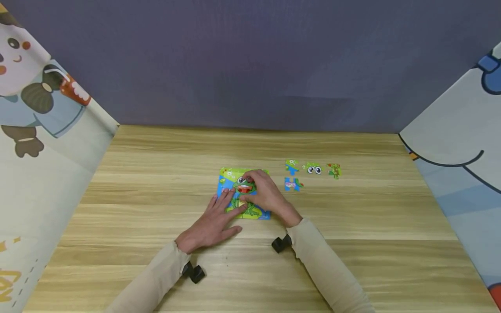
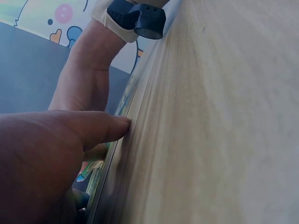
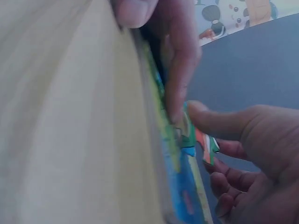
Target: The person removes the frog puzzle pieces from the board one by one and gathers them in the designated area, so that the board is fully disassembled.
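Note:
A frog jigsaw puzzle point(image 1: 253, 211) in green, blue and yellow lies on the wooden table. My left hand point(image 1: 211, 224) rests with spread fingers on its left and lower part, the thumb out on the bare wood. Over the puzzle's upper right, my right hand point(image 1: 268, 193) pinches a puzzle piece point(image 3: 205, 145) with orange-red and green print between thumb and fingers. In the right wrist view this piece stands tilted at the puzzle's surface, close to a left fingertip. From the head view the frog's red mouth shows between the right thumb and fingers.
Several loose puzzle pieces lie right of the puzzle: a blue and green one point(image 1: 291, 166), one with two eyes point(image 1: 314, 169), one with red and green print point(image 1: 334, 171) and a blue and pink one point(image 1: 292, 184). A dark wall panel point(image 1: 250, 65) stands behind the table point(image 1: 156, 174).

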`<action>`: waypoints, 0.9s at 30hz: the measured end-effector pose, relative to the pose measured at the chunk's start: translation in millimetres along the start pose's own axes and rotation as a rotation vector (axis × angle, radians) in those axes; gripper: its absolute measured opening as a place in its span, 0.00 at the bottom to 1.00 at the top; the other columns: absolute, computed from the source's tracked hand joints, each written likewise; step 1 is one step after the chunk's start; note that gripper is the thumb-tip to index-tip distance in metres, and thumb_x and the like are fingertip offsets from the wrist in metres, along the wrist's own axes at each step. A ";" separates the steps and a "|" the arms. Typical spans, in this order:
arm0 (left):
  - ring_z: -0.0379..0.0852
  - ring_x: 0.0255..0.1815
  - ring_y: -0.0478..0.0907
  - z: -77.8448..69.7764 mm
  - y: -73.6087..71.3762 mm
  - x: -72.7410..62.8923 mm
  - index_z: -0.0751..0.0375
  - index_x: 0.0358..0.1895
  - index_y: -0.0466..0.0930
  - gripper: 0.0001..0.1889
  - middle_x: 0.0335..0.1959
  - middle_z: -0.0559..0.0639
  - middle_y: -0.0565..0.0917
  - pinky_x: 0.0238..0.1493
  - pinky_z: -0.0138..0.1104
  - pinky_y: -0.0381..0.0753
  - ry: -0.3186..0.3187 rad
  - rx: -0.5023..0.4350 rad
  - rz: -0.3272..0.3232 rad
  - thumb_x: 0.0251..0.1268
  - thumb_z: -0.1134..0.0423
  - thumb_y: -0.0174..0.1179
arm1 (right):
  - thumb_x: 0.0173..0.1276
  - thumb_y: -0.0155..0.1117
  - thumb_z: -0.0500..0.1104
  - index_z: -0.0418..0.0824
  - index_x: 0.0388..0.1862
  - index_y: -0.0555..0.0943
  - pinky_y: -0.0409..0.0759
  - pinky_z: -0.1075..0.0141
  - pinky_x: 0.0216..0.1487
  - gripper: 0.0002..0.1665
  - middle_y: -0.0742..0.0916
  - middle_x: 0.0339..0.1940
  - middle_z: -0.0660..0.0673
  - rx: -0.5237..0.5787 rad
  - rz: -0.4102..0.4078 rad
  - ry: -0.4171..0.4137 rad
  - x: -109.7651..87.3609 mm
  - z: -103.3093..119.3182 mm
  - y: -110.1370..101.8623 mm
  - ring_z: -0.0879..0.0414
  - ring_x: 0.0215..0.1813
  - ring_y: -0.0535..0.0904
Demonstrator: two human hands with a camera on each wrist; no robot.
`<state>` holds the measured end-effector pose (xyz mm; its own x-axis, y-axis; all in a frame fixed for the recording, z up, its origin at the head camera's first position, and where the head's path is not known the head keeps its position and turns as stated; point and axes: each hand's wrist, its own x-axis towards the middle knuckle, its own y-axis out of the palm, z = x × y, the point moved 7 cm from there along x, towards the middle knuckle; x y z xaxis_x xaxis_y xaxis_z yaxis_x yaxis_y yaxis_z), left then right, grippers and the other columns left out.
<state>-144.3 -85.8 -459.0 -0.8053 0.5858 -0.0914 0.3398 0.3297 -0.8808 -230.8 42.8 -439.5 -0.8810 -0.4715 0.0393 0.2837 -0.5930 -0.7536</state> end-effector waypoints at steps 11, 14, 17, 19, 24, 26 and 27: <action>0.64 0.84 0.35 1.0 -0.5 -0.4 0.49 0.76 0.64 0.31 0.83 0.66 0.40 0.81 0.63 0.40 -0.007 0.000 0.012 0.74 0.45 0.53 | 0.73 0.61 0.36 0.36 0.53 0.82 0.84 0.63 0.45 0.12 0.88 0.38 0.42 0.195 -0.021 -0.052 0.1 3.5 -11.7 0.54 0.40 0.83; 0.64 0.84 0.35 1.5 -0.5 -0.7 0.48 0.76 0.64 0.31 0.83 0.66 0.40 0.81 0.63 0.39 -0.010 -0.001 0.016 0.74 0.45 0.53 | 0.72 0.63 0.36 0.36 0.52 0.82 0.85 0.62 0.46 0.11 0.88 0.38 0.42 0.220 -0.032 -0.033 1.5 1.0 -13.8 0.53 0.40 0.85; 0.64 0.85 0.35 1.3 -1.0 -0.6 0.49 0.76 0.64 0.31 0.83 0.65 0.40 0.81 0.63 0.39 -0.008 -0.009 0.014 0.74 0.46 0.53 | 0.71 0.64 0.37 0.35 0.52 0.83 0.85 0.62 0.45 0.13 0.88 0.38 0.40 0.248 -0.053 -0.020 3.0 -2.7 -18.2 0.52 0.39 0.85; 0.64 0.85 0.35 1.1 -1.1 -0.4 0.48 0.76 0.64 0.31 0.83 0.65 0.40 0.81 0.63 0.39 -0.006 -0.013 0.012 0.74 0.46 0.53 | 0.70 0.65 0.37 0.34 0.52 0.83 0.84 0.64 0.44 0.14 0.88 0.38 0.39 0.278 -0.068 -0.005 3.5 -6.2 -22.2 0.52 0.39 0.84; 0.64 0.84 0.35 0.6 -0.8 -0.2 0.48 0.76 0.64 0.30 0.83 0.66 0.41 0.81 0.63 0.39 -0.002 -0.023 0.005 0.74 0.46 0.54 | 0.71 0.64 0.37 0.32 0.54 0.83 0.81 0.70 0.43 0.15 0.88 0.40 0.38 0.369 -0.070 0.046 2.2 -17.7 -31.5 0.54 0.39 0.82; 0.65 0.84 0.35 0.2 -0.6 -0.3 0.49 0.76 0.65 0.30 0.83 0.66 0.41 0.80 0.63 0.39 0.000 -0.025 0.005 0.74 0.46 0.54 | 0.71 0.64 0.36 0.32 0.54 0.83 0.80 0.71 0.42 0.15 0.88 0.40 0.37 0.394 -0.063 0.060 0.5 -22.7 -35.1 0.54 0.39 0.82; 0.65 0.84 0.35 0.1 -0.4 -0.5 0.49 0.76 0.65 0.30 0.83 0.66 0.41 0.80 0.63 0.39 0.000 -0.026 0.006 0.74 0.46 0.54 | 0.71 0.64 0.36 0.31 0.55 0.83 0.80 0.72 0.41 0.15 0.88 0.41 0.36 0.407 -0.062 0.065 -0.8 -25.2 -37.3 0.54 0.38 0.81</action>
<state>-144.1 -86.2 -458.7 -0.8032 0.5878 -0.0967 0.3570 0.3450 -0.8681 -250.2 81.8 -428.0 -0.9194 -0.3926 0.0250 0.3447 -0.8345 -0.4299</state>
